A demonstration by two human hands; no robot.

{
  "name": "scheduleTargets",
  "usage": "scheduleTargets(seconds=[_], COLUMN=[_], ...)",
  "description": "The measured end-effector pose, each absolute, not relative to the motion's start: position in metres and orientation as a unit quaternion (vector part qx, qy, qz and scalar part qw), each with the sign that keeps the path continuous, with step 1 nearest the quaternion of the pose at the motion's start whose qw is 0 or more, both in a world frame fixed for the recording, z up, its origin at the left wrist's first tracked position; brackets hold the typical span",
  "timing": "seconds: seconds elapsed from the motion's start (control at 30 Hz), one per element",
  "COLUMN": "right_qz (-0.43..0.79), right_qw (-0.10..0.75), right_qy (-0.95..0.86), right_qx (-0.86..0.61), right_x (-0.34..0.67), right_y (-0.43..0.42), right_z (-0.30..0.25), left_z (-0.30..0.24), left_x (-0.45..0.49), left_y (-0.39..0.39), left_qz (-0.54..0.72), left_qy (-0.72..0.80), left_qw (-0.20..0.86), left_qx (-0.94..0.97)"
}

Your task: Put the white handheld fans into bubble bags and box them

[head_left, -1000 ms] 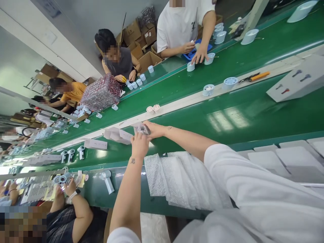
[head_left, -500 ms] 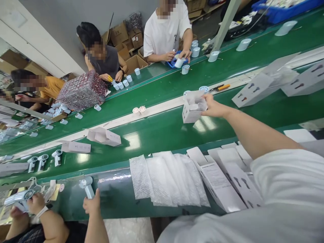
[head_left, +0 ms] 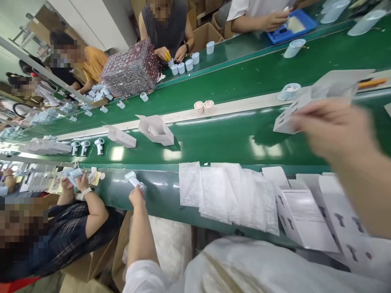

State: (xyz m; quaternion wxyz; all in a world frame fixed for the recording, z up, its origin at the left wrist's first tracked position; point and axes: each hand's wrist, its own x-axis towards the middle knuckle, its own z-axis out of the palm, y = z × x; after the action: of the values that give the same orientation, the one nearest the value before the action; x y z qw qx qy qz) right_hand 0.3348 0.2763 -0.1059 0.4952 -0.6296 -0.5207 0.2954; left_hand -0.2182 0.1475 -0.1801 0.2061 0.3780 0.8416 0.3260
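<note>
Though motion blur smears my right hand (head_left: pixel 332 126), its fingers (head_left: pixel 305 116) appear closed on a white carton (head_left: pixel 290 118) at 3 o'clock; exact grip unclear. At 8 o'clock, my left hand (head_left: pixel 136 196) closes around a pale-blue handheld device (head_left: pixel 130 177), its lower end hidden by my fingers.

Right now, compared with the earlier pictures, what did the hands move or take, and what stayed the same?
The left hand left the clear bag and now holds the pale handheld device. The right hand holds the white carton, carried toward the right of the view. The bubble-wrap sheets stayed on the belt.
</note>
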Motion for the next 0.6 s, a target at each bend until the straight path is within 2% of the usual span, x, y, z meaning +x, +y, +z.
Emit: scheduleTargets(seconds=[0.07,0.1,0.13,0.2,0.3,0.37,0.43,0.5,0.6], right_qz=[0.591,0.698,0.759,0.831,0.849,0.834,0.830,0.842,0.874], right_qw=[0.336,0.255,0.218,0.187,0.245,0.294,0.303,0.272,0.201], right_qy=[-0.484,-0.436,-0.378,-0.296,-0.192,-0.160,-0.166,-0.188,-0.191], right_qx=[-0.551,-0.507,-0.484,-0.431,-0.426,-0.440,-0.437,-0.426,-0.398], right_x=[0.248,0.207,0.169,0.113,0.080,0.087,0.108,0.134,0.164], right_y=[0.251,0.240,0.229,0.210,0.190,0.184,0.180,0.173,0.150], right_z=[-0.105,-0.111,-0.119,-0.139,-0.162,-0.169,-0.169,-0.167,-0.161], left_z=[-0.186,-0.188,-0.189,-0.190,-0.195,-0.204,-0.217,-0.231,-0.244], left_x=[-0.174,-0.146,-0.118,-0.067,-0.032,-0.043,-0.068,-0.093,-0.106], left_y=[0.135,0.126,0.116,0.097,0.077,0.071,0.070,0.074,0.081], left_qz=[0.374,0.396,0.419,0.528,0.495,0.401,0.280,0.163,0.081], left_qy=[0.836,0.825,0.808,0.694,0.596,0.616,0.648,0.644,0.603], left_qw=[0.241,0.267,0.302,0.453,0.581,0.538,0.412,0.303,0.266], left_qx=[0.322,0.302,0.284,0.185,0.251,0.413,0.576,0.683,0.748])
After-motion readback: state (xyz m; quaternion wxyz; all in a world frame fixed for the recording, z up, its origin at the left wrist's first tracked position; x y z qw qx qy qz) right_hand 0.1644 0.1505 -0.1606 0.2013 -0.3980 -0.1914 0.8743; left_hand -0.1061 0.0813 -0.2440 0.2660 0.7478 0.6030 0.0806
